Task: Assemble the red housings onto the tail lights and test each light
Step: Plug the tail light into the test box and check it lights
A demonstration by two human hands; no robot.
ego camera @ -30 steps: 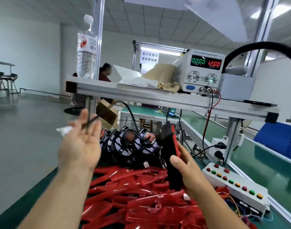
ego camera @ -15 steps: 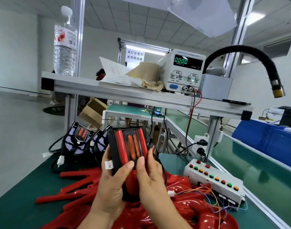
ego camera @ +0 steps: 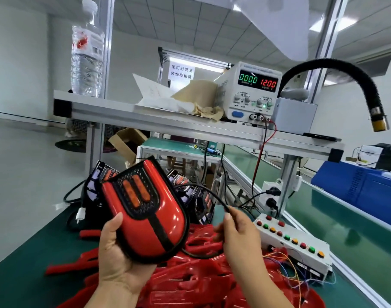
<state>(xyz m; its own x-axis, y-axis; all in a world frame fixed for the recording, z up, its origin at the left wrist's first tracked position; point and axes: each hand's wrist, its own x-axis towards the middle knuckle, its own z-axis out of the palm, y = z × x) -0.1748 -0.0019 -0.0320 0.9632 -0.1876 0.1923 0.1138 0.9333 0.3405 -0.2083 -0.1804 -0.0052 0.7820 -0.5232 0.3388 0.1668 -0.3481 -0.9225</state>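
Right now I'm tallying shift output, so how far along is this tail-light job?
Done: a glossy red housing looks seated on the black-rimmed tail light. In hand: the left hand holds that light, the right hand pinches its black cable. Left: testing, since the white power supply reads 0.000 current; a pile of loose red housings and bare black lights wait.

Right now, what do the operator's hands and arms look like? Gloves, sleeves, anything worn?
Nothing worn that shows. Left hand and right hand are bare: no gloves, no rings, visible nails short and unpainted. Left forearm and right forearm are bare down to the frame edge: no sleeve, watch or wrist strap in view.
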